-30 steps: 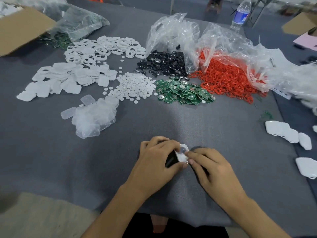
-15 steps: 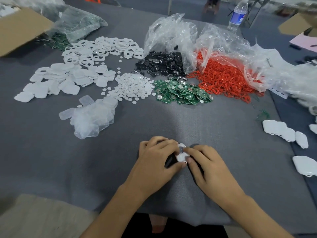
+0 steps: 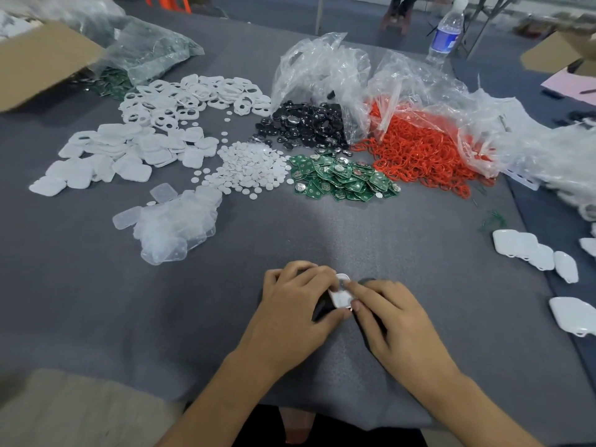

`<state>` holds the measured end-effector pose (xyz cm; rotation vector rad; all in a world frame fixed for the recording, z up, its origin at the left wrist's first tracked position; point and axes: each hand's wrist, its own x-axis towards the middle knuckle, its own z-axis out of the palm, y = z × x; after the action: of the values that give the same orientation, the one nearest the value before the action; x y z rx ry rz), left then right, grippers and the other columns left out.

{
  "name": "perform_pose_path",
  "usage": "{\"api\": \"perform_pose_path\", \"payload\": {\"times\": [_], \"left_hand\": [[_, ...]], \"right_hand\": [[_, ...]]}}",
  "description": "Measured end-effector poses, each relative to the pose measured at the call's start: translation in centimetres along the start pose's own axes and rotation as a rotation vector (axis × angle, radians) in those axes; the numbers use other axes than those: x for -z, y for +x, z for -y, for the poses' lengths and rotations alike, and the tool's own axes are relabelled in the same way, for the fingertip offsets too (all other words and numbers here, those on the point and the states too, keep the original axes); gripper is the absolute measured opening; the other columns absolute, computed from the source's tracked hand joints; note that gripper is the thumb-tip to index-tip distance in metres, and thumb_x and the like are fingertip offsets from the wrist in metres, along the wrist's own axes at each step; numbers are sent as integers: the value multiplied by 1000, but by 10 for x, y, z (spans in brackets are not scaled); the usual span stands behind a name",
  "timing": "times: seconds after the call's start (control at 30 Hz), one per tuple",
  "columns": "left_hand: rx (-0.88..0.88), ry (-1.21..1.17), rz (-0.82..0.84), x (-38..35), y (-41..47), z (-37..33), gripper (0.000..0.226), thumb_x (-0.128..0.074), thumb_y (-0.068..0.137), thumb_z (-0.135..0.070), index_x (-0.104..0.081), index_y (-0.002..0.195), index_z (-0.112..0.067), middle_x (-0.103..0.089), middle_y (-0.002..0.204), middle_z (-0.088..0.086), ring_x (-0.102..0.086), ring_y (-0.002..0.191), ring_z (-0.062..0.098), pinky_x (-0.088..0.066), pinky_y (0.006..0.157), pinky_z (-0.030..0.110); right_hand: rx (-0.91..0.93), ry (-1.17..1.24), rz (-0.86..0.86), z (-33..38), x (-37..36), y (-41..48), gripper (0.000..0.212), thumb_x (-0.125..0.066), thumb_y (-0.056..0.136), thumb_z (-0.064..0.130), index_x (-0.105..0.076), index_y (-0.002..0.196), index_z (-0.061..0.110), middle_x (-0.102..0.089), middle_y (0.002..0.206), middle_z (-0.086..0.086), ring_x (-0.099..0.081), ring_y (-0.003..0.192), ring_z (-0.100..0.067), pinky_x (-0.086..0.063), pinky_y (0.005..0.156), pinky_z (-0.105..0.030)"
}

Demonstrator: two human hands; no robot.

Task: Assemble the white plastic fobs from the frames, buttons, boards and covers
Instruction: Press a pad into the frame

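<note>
The big grey surface [image 3: 387, 240] has heaps of parts all along its far side, so I think most of the job is yet to be done. Crumpled clear bags [image 3: 322, 66] lie far off in the middle and to the right, and a big heap of red rings [image 3: 419, 153] spills out of one of them. At the far left sits the heap of white frames [image 3: 193, 95] with holes in them, and just nearer than that is a heap of flat white covers [image 3: 129, 156]. Nearer again is a pile of clear covers [image 3: 174, 227]. In the middle are a black heap of round pieces [image 3: 306, 124], the green boards [image 3: 342, 182] and the little round white buttons [image 3: 251, 169], all close to each other. None of these heaps looks close to used up. By the right edge lie what look like finished fobs [image 3: 532, 253], some of them overlapping, so only a few seem done. Near the person, the left hand [image 3: 296, 304] and the right hand [image 3: 396, 321] are close together. Both pinch one small white fob [image 3: 342, 296] between their fingertips, low over the surface. It looks like they are pressing its parts together. I cannot tell which parts are already inside it, because the fingers hide most of it.
</note>
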<state>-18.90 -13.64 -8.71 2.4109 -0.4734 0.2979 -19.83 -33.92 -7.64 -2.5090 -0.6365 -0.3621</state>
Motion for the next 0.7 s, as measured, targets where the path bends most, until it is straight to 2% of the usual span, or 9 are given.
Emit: {"api": "perform_pose_path", "payload": {"times": [0.1, 0.2, 0.4, 0.5, 0.57, 0.63, 0.7], "left_hand": [[5, -1, -1, 1, 0, 0, 28, -64, 88, -61, -54, 105, -42, -58, 122, -30, -44, 124, -2, -32, 99, 33], [2, 4, -3, 1, 0, 0, 25, -66, 88, -60, -58, 101, -40, -58, 124, -30, -45, 124, -2, -32, 97, 34], [15, 5, 9, 0, 0, 1, 29, -66, 89, -62, -55, 107, -42, -56, 126, -32, -43, 126, -3, -30, 100, 31], [33, -8, 17, 1, 1, 0, 38, -65, 88, -63, -52, 118, -44, -56, 124, -31, -42, 126, -4, -30, 102, 29], [35, -11, 30, 3, 1, 0, 44, -65, 87, -64, -50, 124, -44, -55, 125, -31, -41, 127, -4, -31, 104, 30], [43, -25, 45, 5, 2, -1, 52, -67, 82, -65, -48, 127, -47, -51, 128, -34, -41, 129, -3, -29, 106, 28], [93, -100, 46, 8, 4, -3, 57, -69, 79, -68, -48, 129, -50, -47, 129, -38, -41, 128, -7, -23, 107, 18]], "right_hand": [[5, -11, 0, 0, -1, 0, 24, -61, 98, 15, -71, 121, 14, -62, 110, 2, -58, 99, -16, -46, 91, -26], [4, -14, 8, 0, 0, 0, 23, -61, 99, 15, -71, 120, 14, -61, 110, 2, -58, 100, -16, -46, 92, -26], [-35, 24, 0, 2, 0, 2, 34, -61, 99, 15, -63, 133, 18, -62, 113, 6, -58, 105, -14, -46, 93, -28], [-67, 88, -2, 2, 2, 2, 38, -62, 98, 16, -60, 136, 22, -62, 117, 12, -58, 111, -7, -44, 97, -23], [-128, 171, -25, 2, 4, 3, 40, -63, 98, 22, -57, 137, 27, -61, 113, 17, -61, 107, -5, -44, 93, -14], [-227, 279, -108, 1, 5, 8, 39, -65, 95, 25, -60, 132, 34, -64, 104, 16, -65, 95, -8, -45, 82, -9], [-334, 365, -208, -3, 5, 17, 34, -66, 94, 21, -65, 122, 39, -68, 98, 14, -66, 86, -10, -45, 76, -8]]}}
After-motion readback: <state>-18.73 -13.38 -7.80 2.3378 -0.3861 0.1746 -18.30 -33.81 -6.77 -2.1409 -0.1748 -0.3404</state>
